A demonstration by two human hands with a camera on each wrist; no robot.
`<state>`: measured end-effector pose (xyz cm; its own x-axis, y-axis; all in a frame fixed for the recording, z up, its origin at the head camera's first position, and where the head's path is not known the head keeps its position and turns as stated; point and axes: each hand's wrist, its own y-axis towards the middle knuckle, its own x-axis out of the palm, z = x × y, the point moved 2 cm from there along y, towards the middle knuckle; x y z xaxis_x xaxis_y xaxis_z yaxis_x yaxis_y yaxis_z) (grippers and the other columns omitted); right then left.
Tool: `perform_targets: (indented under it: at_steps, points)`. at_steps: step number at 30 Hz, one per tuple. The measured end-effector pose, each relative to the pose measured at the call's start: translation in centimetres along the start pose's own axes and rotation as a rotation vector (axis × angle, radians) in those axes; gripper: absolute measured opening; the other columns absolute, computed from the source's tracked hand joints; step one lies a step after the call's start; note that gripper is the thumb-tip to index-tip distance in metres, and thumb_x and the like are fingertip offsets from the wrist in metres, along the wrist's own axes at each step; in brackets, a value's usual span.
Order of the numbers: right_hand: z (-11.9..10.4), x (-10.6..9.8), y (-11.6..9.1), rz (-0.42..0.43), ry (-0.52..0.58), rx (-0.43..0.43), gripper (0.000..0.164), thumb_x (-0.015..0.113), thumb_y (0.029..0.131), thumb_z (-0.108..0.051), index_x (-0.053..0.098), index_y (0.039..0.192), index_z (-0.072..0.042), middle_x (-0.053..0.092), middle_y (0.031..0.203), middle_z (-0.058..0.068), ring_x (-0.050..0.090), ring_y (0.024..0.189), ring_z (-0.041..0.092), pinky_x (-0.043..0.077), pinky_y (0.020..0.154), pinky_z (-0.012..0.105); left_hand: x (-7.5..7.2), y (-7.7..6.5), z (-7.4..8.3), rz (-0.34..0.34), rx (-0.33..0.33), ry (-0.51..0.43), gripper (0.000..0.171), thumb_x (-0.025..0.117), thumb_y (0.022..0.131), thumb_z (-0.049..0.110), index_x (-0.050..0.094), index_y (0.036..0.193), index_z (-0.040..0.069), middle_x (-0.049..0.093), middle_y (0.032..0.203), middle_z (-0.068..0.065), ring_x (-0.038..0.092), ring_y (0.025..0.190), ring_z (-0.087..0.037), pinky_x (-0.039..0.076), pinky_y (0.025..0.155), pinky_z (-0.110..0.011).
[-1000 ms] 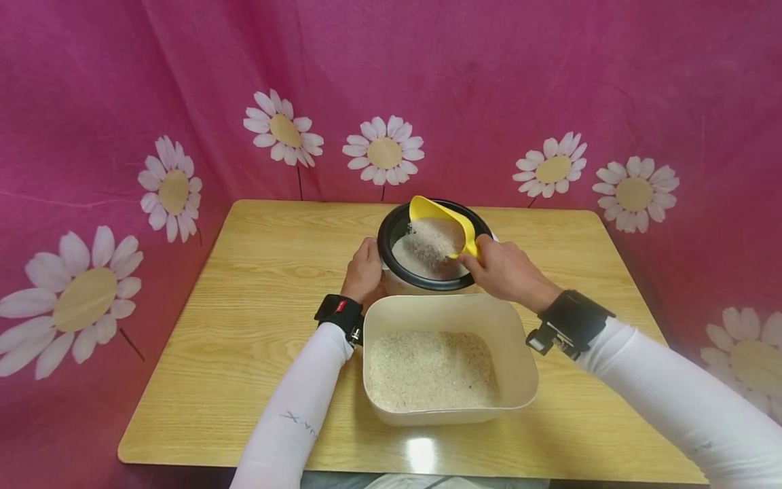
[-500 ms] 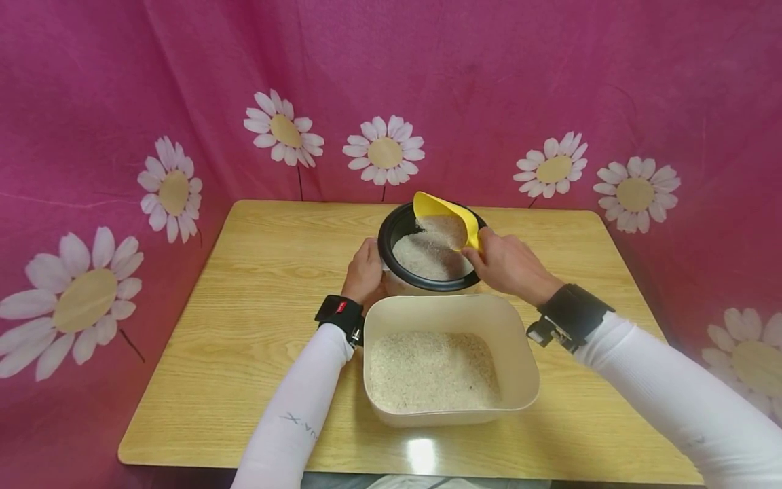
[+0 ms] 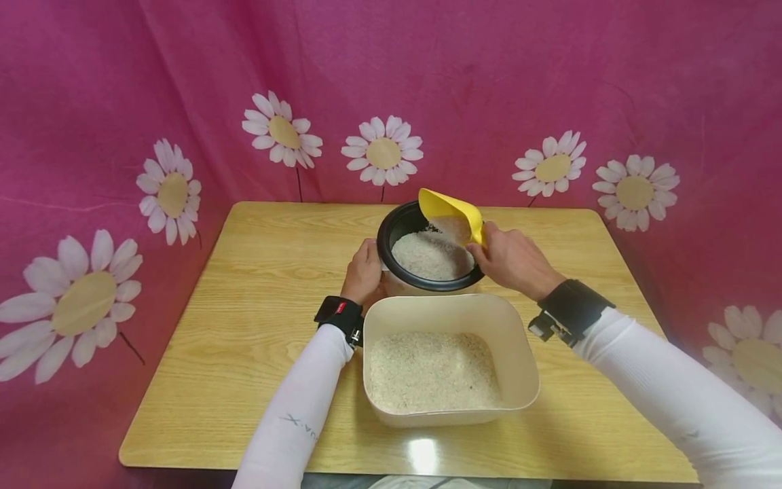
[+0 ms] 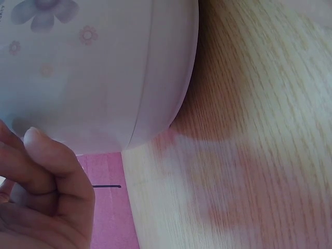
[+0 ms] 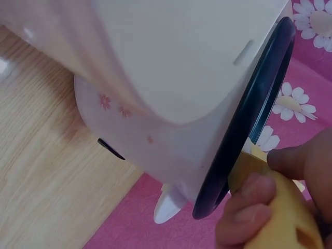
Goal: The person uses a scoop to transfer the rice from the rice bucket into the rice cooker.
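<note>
A rice cooker with a black rim stands toward the back of the table, with pale rice inside. My left hand grips its left side at the handle; the left wrist view shows curled fingers against the flower-printed body. My right hand holds a yellow scoop, tilted over the cooker's right part, with rice still in its bowl and some grains falling. The right wrist view shows thumb and fingers wrapped round the scoop's handle.
Directly in front of the cooker stands a cream plastic bin, partly filled with rice. The wooden table has bare wood on both sides. A pink curtain with daisies hangs behind and at the sides.
The scoop has shifted slightly right and up, tilting more, and holds less rice. More of the rice in the cooker shows. My left hand stays on the cooker; the bin has not moved.
</note>
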<state>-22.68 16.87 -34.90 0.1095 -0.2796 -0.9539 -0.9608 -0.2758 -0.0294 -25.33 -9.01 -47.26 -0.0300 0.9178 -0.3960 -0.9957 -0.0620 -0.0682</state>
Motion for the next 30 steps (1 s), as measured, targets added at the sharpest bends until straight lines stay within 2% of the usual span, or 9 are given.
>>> perform_targets:
  at_steps: [7,16,21,30]
  points:
    - [0.3,-0.1,-0.1,0.019,-0.020,0.027,0.036,0.060,0.102,-0.031,0.052,0.118,0.000,0.053,0.079,0.012,0.053,0.064,0.024,0.038,0.054,0.030,0.1,0.0,0.0,0.002,-0.006,0.005,0.047,0.025,0.113,0.043,0.054,0.138,0.016,0.064,0.130,-0.014,0.058,0.115,-0.032,0.047,0.101,-0.048]
    - [0.6,-0.4,-0.2,0.038,-0.032,0.054,0.038,0.065,0.098,-0.031,0.052,0.119,-0.002,0.055,0.082,0.013,0.055,0.067,0.026,0.040,0.056,0.032,0.1,-0.1,0.1,0.005,0.003,0.022,0.048,0.024,0.112,0.043,0.054,0.139,0.016,0.064,0.130,-0.015,0.058,0.114,-0.033,0.047,0.100,-0.048]
    - [0.8,-0.7,-0.4,0.056,-0.018,0.060,0.041,0.067,0.097,-0.029,0.052,0.125,-0.002,0.059,0.087,0.016,0.056,0.070,0.027,0.043,0.058,0.033,0.0,0.0,0.2,0.003,0.003,0.023,0.049,0.024,0.112,0.044,0.054,0.139,0.016,0.064,0.129,-0.015,0.058,0.113,-0.033,0.047,0.098,-0.048]
    - [0.9,-1.2,-1.2,0.060,0.002,0.043,0.042,0.068,0.097,-0.030,0.053,0.125,-0.003,0.060,0.089,0.016,0.056,0.071,0.027,0.043,0.057,0.031,0.1,-0.1,0.1,0.000,-0.007,0.014,0.048,0.024,0.113,0.044,0.054,0.138,0.016,0.064,0.125,-0.015,0.058,0.111,-0.033,0.047,0.096,-0.046]
